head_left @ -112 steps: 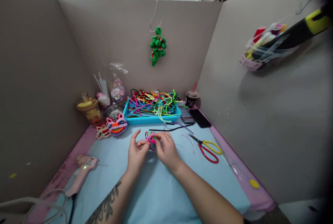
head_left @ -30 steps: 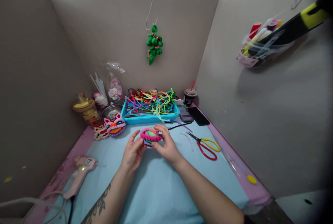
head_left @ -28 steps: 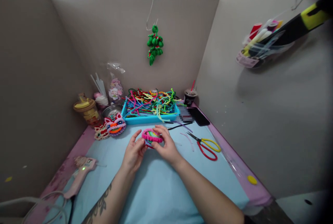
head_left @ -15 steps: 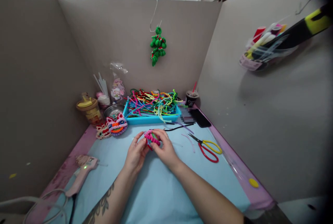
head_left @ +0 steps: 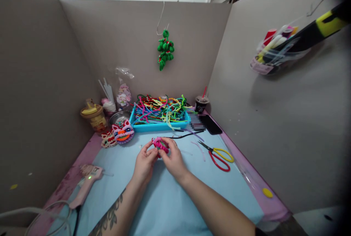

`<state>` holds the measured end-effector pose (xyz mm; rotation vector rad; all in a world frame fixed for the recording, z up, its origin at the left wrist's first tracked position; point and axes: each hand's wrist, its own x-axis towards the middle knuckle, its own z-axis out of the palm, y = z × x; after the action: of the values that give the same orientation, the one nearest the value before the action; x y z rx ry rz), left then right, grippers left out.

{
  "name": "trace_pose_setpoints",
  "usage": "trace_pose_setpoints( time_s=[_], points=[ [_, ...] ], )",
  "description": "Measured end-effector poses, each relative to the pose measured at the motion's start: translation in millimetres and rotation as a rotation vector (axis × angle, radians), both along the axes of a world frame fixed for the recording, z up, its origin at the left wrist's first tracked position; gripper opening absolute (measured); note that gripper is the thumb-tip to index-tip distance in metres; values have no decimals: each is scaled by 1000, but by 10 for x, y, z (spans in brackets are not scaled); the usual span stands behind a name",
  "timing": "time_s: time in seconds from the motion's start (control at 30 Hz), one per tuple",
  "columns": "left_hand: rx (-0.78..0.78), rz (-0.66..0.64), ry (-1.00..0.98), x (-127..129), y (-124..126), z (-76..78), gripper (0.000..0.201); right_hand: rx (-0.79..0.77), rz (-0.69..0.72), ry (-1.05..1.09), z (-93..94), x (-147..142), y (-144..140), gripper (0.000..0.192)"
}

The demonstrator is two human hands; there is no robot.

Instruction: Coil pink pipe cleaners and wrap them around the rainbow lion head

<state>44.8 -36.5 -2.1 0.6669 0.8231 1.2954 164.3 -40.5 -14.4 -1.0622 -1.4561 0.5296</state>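
Note:
Between both hands, over the middle of the blue cloth, is a small pink pipe-cleaner piece (head_left: 160, 144) with bits of green and red. My left hand (head_left: 146, 159) pinches its left side with thumb and fingers. My right hand (head_left: 172, 157) is closed on the right side, its thumb at the lower edge and fingers over the top. Part of the piece is hidden by the fingers. Two finished fuzzy lion-head figures, one purple and orange (head_left: 124, 132), one white and red (head_left: 108, 139), sit to the left beyond my hands.
A blue tray (head_left: 153, 127) of colourful pipe cleaners stands at the back. Scissors (head_left: 216, 154) and a phone (head_left: 212, 124) lie to the right. A pink glue gun (head_left: 87, 184), its light on, rests at the left with its cable. Drink cups (head_left: 94, 117) stand in both back corners.
My left thumb has shifted slightly inward along the pink piece, and the piece has turned a little. Both hands keep hold of it. The view has shifted slightly.

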Motion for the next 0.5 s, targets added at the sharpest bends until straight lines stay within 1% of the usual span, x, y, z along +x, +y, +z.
trace_pose_setpoints(
  time_s=[0.17, 0.27, 0.33, 0.4, 0.47, 0.5],
  points=[
    [7, 8, -65, 2, 18, -43, 61, 37, -32, -56, 8, 6, -7, 42],
    [9, 37, -144, -54, 79, -68, 53, 113, -39, -116, 20, 46, -41, 49],
    [-21, 66, -200, -107, 133, -73, 46, 148, -62, -118, 21, 74, -53, 51],
    [-65, 98, -253, -150, 179, -68, 39, 116, -103, -42, 9, 91, -41, 48],
    [-98, 125, -297, -173, 206, -55, 37, 0, -103, 135, -7, 92, -4, 46],
    [-109, 131, -313, -175, 211, -46, 39, -82, -62, 250, -13, 87, 19, 46]
  ],
)
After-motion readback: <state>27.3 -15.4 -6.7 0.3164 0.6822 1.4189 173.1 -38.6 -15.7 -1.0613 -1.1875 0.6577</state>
